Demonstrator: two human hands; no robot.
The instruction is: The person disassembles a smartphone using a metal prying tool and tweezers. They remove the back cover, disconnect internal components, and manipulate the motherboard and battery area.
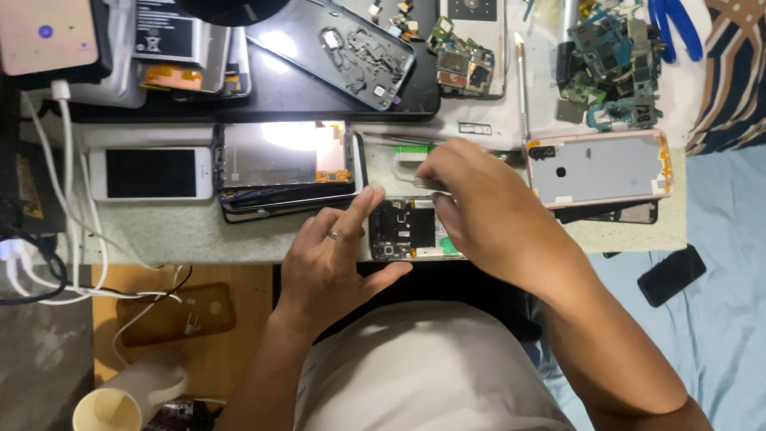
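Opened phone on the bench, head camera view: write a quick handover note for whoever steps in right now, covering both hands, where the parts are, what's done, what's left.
Left hand: steadies the opened phone at the bench's near edge, forefinger on its left end.
Right hand: pinches a thin metal tool over the phone's exposed boards; tip hidden.
Around it: pink back cover lies detached at right, screen assembly and white phone at left, loose circuit boards behind.
Done: the phone is open, its boards exposed.
Left: the boards still sit in the frame; nothing is reassembled.

Phone repair workbench: opened phones, a pink back cover and, above it, loose circuit boards.
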